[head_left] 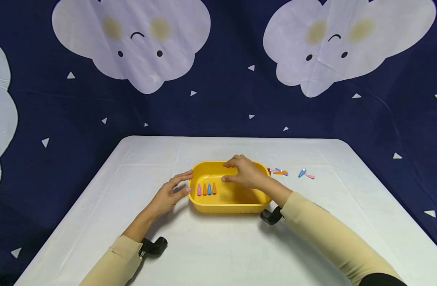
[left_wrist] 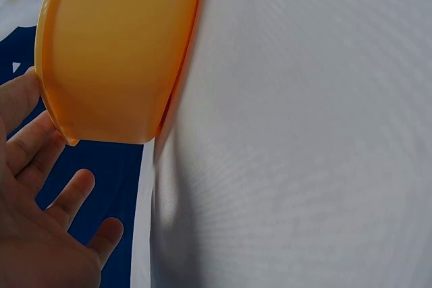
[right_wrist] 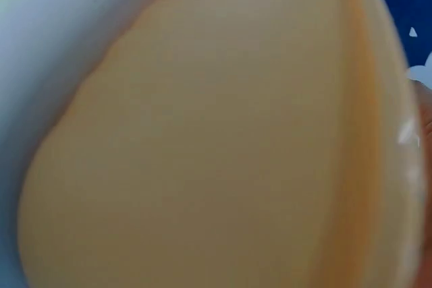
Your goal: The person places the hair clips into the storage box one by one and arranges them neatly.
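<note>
A yellow plastic basin (head_left: pixel 225 208) stands on the table with several snap hair clips in a row at its left: a pink clip (head_left: pixel 199 189), an orange clip (head_left: pixel 204 189), a blue clip (head_left: pixel 209 188) and a darker orange clip (head_left: pixel 214 188). My left hand (head_left: pixel 172 193) touches the basin's left rim, its fingers spread and fairly straight in the left wrist view. Over the basin's right half hovers my right hand (head_left: pixel 244 172), thumb and fingers apart, nothing visible between them. The right wrist view shows mostly the blurred basin wall (right_wrist: pixel 196 133).
Right of the basin lie more hair clips (head_left: pixel 281 172) in a small pile, partly hidden by the basin and right arm. Farther right, a blue clip (head_left: pixel 302 172) and a pink clip (head_left: pixel 310 176) lie together. A white cloth covers the table (head_left: pixel 218 246).
</note>
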Tool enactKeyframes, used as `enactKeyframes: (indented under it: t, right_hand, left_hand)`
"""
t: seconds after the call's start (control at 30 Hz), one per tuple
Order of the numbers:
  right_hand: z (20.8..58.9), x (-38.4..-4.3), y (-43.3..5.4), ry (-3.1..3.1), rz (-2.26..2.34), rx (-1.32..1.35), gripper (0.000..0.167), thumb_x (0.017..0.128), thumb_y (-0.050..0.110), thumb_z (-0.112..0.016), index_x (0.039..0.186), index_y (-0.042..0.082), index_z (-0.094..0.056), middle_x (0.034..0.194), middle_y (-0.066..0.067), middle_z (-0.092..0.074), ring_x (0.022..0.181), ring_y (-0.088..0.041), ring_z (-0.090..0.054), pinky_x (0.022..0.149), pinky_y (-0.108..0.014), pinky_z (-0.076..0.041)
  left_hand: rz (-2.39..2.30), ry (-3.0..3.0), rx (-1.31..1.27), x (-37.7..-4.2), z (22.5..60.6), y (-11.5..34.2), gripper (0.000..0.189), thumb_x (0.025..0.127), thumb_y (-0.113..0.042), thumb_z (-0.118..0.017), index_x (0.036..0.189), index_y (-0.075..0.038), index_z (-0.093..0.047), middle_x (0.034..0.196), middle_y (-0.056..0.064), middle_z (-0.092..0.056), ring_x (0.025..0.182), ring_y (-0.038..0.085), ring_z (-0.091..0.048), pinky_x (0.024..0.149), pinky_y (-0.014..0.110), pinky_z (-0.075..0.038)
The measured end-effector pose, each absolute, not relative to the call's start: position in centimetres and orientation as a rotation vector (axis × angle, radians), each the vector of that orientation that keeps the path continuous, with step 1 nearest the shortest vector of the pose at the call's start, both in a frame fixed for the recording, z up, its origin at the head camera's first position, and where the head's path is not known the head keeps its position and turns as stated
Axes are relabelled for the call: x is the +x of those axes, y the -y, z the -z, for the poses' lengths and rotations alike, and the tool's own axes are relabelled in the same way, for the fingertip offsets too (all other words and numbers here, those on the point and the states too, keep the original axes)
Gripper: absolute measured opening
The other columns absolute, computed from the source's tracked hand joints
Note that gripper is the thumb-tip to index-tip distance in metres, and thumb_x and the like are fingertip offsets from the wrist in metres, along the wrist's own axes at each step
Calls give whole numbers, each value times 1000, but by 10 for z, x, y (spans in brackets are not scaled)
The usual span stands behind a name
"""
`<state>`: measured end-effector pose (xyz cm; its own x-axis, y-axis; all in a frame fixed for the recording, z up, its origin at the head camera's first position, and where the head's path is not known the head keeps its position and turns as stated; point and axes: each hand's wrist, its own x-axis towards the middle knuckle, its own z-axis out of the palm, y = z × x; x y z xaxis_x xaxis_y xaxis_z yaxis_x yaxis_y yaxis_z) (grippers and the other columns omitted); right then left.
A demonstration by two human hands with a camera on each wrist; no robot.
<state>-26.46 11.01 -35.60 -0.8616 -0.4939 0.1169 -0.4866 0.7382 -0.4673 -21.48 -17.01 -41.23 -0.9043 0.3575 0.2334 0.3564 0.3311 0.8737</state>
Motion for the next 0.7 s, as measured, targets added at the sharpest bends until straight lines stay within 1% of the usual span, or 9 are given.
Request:
enactKeyframes:
  t: [0.13,0.37,0.7]
  right_hand:
    - [348,-266,-121,-2948,794,-827,52,81,40,-72,123,10,-63,117,-7,-63,112,-24,-53,100,-43,-43]
    - [335,-271,-150,-2988,870,-748,52,81,42,-72,123,13,-62,116,-7,-61,109,-27,-54,93,-43,-48]
    - [325,-279,-191,-3028,943,-569,54,82,42,-71,125,13,-60,123,-9,-60,112,-33,-54,96,-48,-48]
  left_hand:
    - [-1683,-2561,688,-215,412,170,43,92,-19,-60,132,-3,-52,150,9,-40,143,33,-26,114,61,-21]
    - [-1682,-2557,692,-215,412,170,44,92,-20,-60,131,-3,-52,150,9,-39,143,33,-26,114,61,-21]
    - [-1673,-2565,690,-215,413,170,43,92,-20,-60,131,-4,-52,150,9,-40,143,33,-26,114,61,-21]
